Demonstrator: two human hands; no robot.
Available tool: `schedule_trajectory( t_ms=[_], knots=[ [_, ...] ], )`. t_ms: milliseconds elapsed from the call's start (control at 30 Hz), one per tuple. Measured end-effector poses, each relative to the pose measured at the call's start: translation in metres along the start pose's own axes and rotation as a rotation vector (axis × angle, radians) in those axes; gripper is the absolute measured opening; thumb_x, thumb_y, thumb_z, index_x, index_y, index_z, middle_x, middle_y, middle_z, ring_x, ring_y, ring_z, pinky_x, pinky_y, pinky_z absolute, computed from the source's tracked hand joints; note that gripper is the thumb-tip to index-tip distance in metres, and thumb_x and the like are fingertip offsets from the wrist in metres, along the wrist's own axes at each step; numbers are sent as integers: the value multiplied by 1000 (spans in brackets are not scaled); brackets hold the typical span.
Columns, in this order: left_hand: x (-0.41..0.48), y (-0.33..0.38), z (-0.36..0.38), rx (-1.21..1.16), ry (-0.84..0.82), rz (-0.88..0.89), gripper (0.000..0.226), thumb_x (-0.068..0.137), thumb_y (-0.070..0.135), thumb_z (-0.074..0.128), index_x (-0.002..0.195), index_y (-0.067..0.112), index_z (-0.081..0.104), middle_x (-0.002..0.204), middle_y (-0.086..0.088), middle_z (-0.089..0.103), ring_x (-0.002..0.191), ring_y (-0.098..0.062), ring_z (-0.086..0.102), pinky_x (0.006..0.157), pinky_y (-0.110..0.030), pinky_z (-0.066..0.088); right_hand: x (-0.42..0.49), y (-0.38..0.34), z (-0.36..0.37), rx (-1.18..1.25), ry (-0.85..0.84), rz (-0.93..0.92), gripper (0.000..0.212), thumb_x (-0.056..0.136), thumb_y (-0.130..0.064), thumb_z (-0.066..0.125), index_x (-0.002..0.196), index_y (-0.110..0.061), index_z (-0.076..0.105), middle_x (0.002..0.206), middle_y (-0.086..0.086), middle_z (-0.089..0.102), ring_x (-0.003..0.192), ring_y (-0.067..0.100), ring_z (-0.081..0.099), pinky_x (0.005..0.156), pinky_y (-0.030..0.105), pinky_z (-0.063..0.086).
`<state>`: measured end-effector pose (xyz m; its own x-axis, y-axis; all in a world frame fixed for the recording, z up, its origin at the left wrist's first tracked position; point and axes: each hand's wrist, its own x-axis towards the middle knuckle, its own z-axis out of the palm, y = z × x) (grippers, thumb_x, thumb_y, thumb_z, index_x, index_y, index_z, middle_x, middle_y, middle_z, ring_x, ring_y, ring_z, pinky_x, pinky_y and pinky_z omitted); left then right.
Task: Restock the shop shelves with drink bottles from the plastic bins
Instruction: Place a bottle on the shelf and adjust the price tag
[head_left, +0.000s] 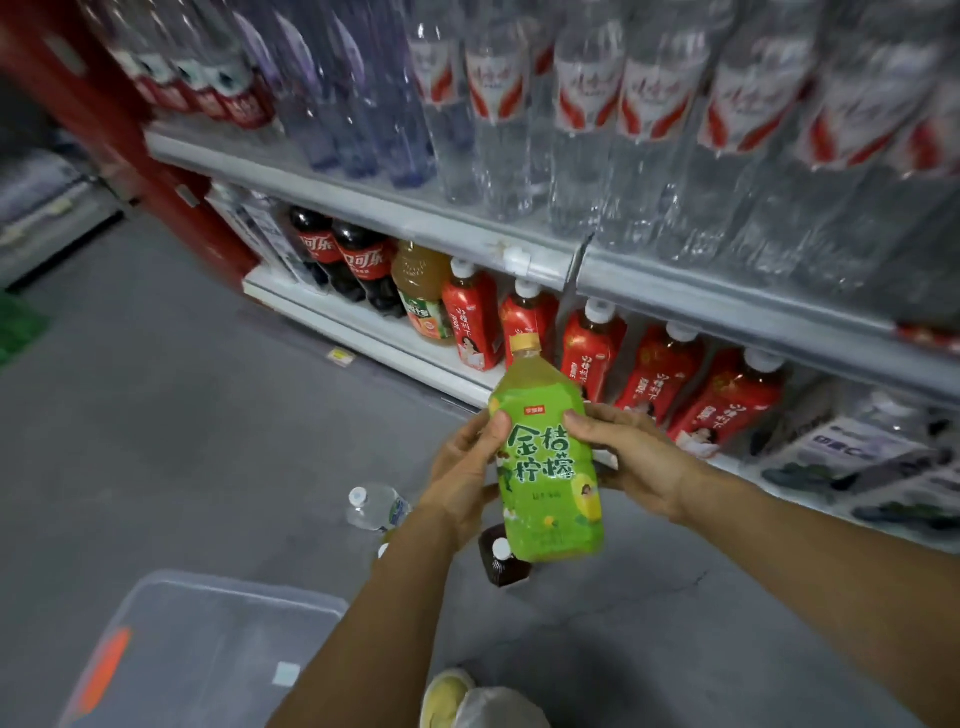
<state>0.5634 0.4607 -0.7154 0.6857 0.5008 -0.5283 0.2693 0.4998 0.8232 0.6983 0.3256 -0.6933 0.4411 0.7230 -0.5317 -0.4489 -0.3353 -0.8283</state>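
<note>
Left grip and right grip curl round opposite sides of the green-labelled lemon drink bottle, holding it cap-up above the floor, in front of the bottom shelf, near its red-labelled bottles.

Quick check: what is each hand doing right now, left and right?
Left hand: grips the green-labelled bottle, thumb on the label.
Right hand: grips the same bottle from the other side.
</note>
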Motion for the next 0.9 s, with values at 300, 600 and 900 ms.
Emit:
schedule_trajectory(
  t_ms=[300,600,900],
  knots=[
    [-113,128,21,2,4,-42,70,65,58,76,124,24,64,116,0,73,107,-15,68,89,-42,57,-114,-116,56,71,92,-22,45,70,-42,73,107,-17,73,106,3,75,101,21,69,88,44,55],
    [-220,287,44,-6,-96,21,75,59,56,82,123,20,64,109,-2,75,97,-16,71,85,-40,57,-218,-246,122,230,227,-181,70,56,-52,85,112,-14,70,108,11,74,106,32,68,98,57,49],
    [-295,382,91,-34,-243,194,69,61,28,80,126,12,63,99,-5,76,75,-15,71,59,-25,54,-311,-342,140,417,286,-393,57,67,-32,76,113,1,67,106,24,71,96,40,70,84,50,57]
  ],
)
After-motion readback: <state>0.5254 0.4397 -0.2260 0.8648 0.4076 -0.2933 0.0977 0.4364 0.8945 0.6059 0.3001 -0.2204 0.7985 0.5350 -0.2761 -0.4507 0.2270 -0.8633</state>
